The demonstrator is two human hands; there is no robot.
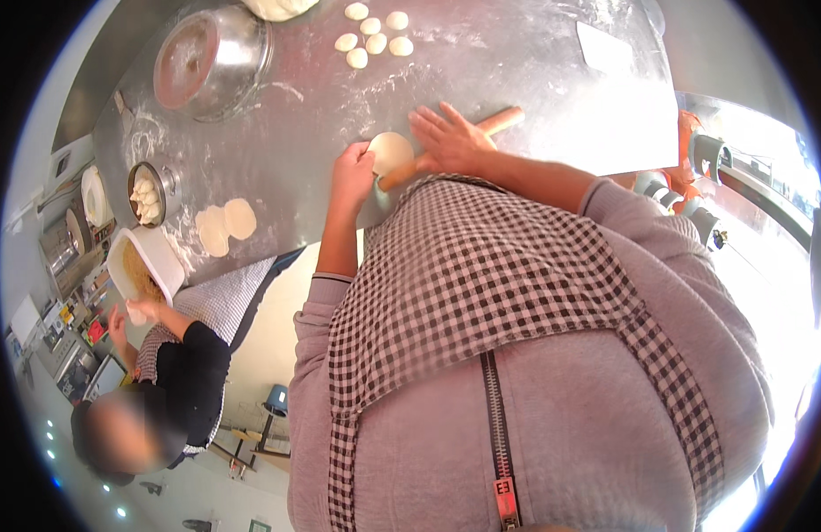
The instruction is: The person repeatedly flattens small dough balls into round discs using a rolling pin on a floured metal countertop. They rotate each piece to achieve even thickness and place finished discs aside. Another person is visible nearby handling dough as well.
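A thin dough round [392, 153] lies on the steel worktable near its front edge. My left hand [354, 174] has its thumb and fingers shut on the round's left edge. My right hand [452, 137] is laid flat, fingers spread and extended, across a wooden rolling pin [502, 120]. The pin slants from upper right to lower left, and its near end comes up beside the dough. My palm hides the pin's middle. A small pale green object [382, 194], hard to make out, shows at the pin's near end, by the table edge.
Several dough balls [376, 44] sit farther back on the floured worktable [304, 146]. At left are a large metal bowl [241, 63], a metal pot [173, 183] with pale pieces, rolled dough rounds [239, 219] and a white filling tub [170, 259]. A co-worker [194, 366] works over the tub.
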